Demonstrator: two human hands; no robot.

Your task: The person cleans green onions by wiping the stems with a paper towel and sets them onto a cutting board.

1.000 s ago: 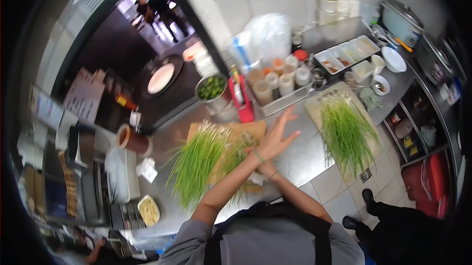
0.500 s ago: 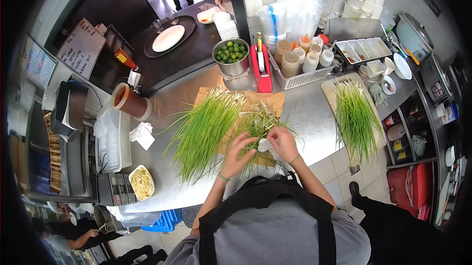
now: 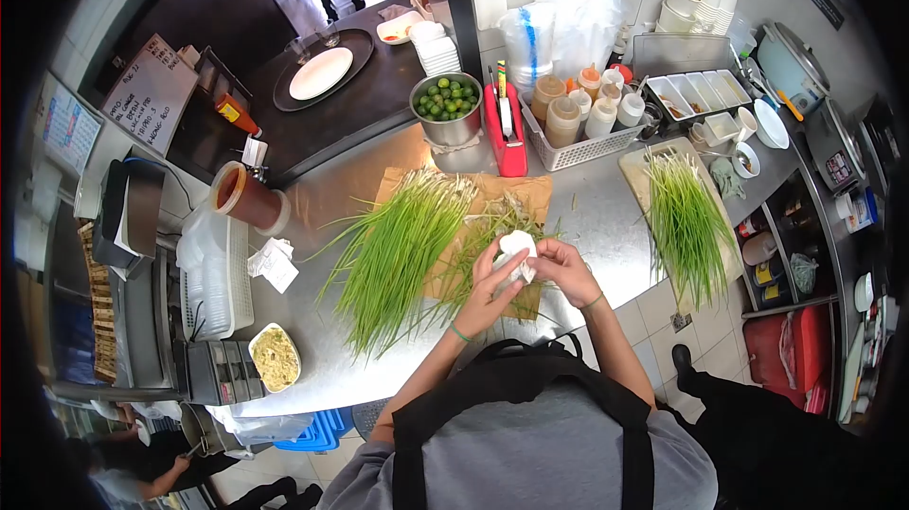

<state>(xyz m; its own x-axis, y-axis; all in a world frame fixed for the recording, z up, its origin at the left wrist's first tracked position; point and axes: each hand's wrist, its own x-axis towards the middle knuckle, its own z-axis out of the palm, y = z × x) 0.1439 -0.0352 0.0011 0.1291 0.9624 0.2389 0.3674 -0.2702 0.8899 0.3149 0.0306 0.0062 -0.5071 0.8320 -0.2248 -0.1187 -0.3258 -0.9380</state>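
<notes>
My left hand [image 3: 492, 294] and my right hand [image 3: 566, 273] meet around a crumpled white tissue [image 3: 517, 250], both with fingers closed on it. They are above the front of a brown paper sheet [image 3: 532, 190]. Loose green trimmings [image 3: 508, 216] lie on the paper just behind my hands. To the left spreads a big bunch of green stalks [image 3: 393, 254] with pale root ends toward the back. Another green bunch [image 3: 684, 226] rests on a cutting board [image 3: 632, 166] at the right.
Behind the paper stand a metal pot of green fruits [image 3: 445, 100], a red holder [image 3: 505, 131] and a basket of bottles [image 3: 582, 152]. At the left are a bowl of pale food [image 3: 276, 358] and a brown container [image 3: 248, 197]. Another person's dark-clad legs [image 3: 748, 420] show at right.
My hands were empty and blurred a second ago, then apart with the tissue at the right one. Now they have come together on the tissue, and the left fingers have closed.
</notes>
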